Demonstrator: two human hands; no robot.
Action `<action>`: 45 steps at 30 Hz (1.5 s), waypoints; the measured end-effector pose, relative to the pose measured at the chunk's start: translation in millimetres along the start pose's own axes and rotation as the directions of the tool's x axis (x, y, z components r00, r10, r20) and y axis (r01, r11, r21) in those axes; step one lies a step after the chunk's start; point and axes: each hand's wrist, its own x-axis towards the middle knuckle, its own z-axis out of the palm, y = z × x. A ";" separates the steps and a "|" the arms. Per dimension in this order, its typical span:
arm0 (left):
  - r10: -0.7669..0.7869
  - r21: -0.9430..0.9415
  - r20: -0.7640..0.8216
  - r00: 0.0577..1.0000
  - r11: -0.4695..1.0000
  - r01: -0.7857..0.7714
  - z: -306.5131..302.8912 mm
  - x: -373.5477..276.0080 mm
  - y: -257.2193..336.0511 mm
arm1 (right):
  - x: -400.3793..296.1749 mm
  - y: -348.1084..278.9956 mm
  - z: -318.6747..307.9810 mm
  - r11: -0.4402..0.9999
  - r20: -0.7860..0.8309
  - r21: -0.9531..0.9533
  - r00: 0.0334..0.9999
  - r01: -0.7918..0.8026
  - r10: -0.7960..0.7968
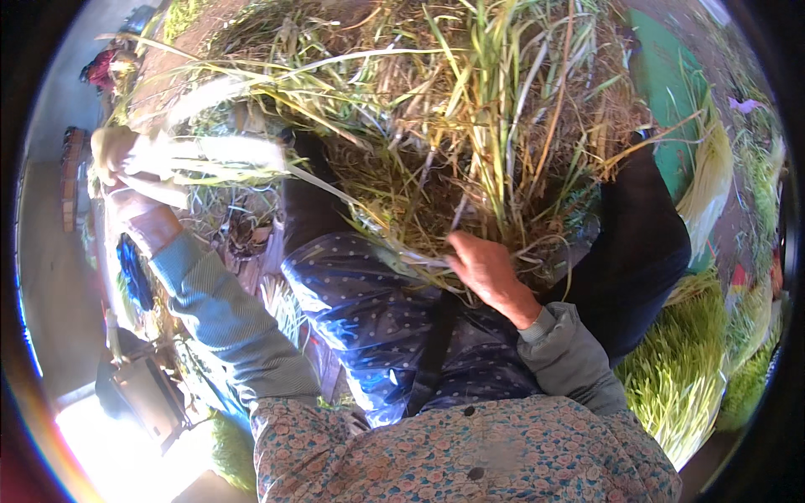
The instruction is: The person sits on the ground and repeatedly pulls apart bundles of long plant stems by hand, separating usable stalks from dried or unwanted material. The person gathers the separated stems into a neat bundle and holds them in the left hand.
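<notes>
My left hand [129, 166], at the far left, grips a bundle of long pale stalks [220, 153] that points right; bright sunlight washes out part of the hand and bundle. Close to my lap is my right hand [487, 270], its fingers curled beside thin loose leaves [424, 259]. Motion blur hides whether it pinches any of them. A heap of leafy green and yellowed stalks [497, 132] lies between my legs, with dry brown leaves [415, 201] at its near side. A dark polka-dot apron [352, 295] covers my lap.
On the right a green sheet [663, 94] lies beside a pale bundle of stalks [710, 182]. Nearer stands a thick bundle of yellow-green leaves [676, 358]. Blue strapping [133, 273], bricks [69, 182] and a box-like object [148, 402] are on the left.
</notes>
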 end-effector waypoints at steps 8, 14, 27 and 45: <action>-0.265 -0.282 -0.368 0.891 0.945 0.164 -67.3 -95.4 -198.1 | -6.9 -16.7 -61.6 0.921 -0.379 0.384 0.898 -0.066 0.222; -0.407 -0.109 -0.780 0.475 0.836 0.538 -60.3 -158.4 -278.3 | -16.8 20.0 -42.6 0.953 -0.131 0.180 0.954 -0.245 0.270; -0.204 -0.110 -0.543 0.815 0.979 0.171 -42.1 -187.3 -241.6 | -11.6 -22.7 -43.1 0.927 -0.093 0.368 0.995 0.074 -0.043; -0.342 0.202 -0.773 0.534 0.666 0.718 -36.3 -111.6 -269.8 | -15.5 -20.9 -56.2 0.889 0.084 0.456 0.996 -0.023 -0.017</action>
